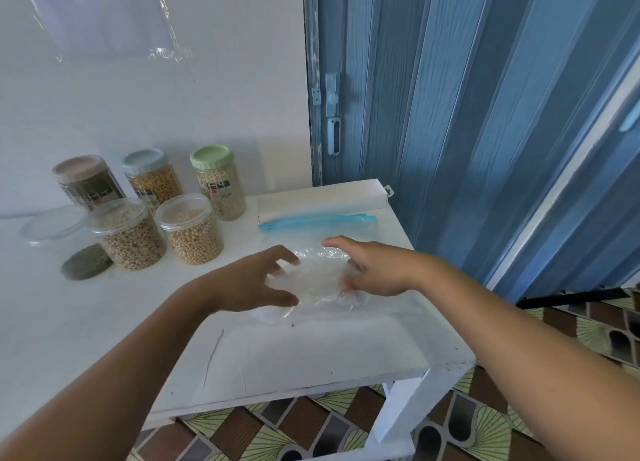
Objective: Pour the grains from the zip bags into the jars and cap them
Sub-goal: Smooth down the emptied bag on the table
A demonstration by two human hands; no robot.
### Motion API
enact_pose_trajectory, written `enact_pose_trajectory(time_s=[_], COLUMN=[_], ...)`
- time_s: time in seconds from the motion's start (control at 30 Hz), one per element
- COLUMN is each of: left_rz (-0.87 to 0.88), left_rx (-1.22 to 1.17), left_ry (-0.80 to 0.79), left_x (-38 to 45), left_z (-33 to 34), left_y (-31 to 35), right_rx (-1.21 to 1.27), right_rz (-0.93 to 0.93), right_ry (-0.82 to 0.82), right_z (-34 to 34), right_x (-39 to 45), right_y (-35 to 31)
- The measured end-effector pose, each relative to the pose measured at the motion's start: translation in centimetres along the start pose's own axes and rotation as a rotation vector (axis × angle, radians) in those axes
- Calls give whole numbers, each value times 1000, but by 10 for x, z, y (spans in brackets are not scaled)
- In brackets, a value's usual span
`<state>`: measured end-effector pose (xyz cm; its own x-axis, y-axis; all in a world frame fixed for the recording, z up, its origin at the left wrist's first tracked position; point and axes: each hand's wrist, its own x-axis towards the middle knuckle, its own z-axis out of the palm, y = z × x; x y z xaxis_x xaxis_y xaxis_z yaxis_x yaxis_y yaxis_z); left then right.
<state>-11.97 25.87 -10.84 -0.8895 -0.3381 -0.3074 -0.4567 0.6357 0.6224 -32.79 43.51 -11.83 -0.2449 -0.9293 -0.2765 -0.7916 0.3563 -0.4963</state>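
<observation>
A crumpled clear zip bag [318, 282] lies on the white table [311, 353], apparently without grains in it. My left hand [252, 282] curls its fingers and thumb round the bag's left side. My right hand [372, 270] grips the right side, thumb on the plastic and fingers arched over the top. A second zip bag with a blue zip strip [317, 222] lies flat just behind. At the back left stand capped jars of grains: brown lid [86, 180], grey-blue lid [150, 176], green lid [216, 180], and two short clear-lidded ones [130, 239] [192, 233].
A low clear jar [52, 226] with dark green grains at its bottom [86, 262] stands at the far left. A long white box [322, 197] lies along the table's back edge. A blue folding door [467, 114] rises right of the table; patterned floor tiles lie below.
</observation>
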Motion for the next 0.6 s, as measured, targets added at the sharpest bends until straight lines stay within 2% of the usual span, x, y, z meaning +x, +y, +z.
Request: enact_pose_trajectory(time_s=[0.07,0.17,0.27,0.37,0.5,0.6], left_rz=[24,30,-17,-83,-168,-198], left_rx=[63,137,46,-56,-102,-101], left_ry=[63,66,36,21,-60,-77], left_x=[-4,-1,12,25,43,51], left_z=[-2,2,4,3,5,9], left_y=[6,4,-9,-22,-30,-34], right_rx=[13,42,46,-65,-470,-567], right_rz=[33,78,111,108,-48,-102], right_ry=[-41,-99,-108,15,305,326], right_z=[-3,-5,-4,-3,7,28], right_x=[9,18,23,27,28,31], right_y=[3,9,11,12,6,15])
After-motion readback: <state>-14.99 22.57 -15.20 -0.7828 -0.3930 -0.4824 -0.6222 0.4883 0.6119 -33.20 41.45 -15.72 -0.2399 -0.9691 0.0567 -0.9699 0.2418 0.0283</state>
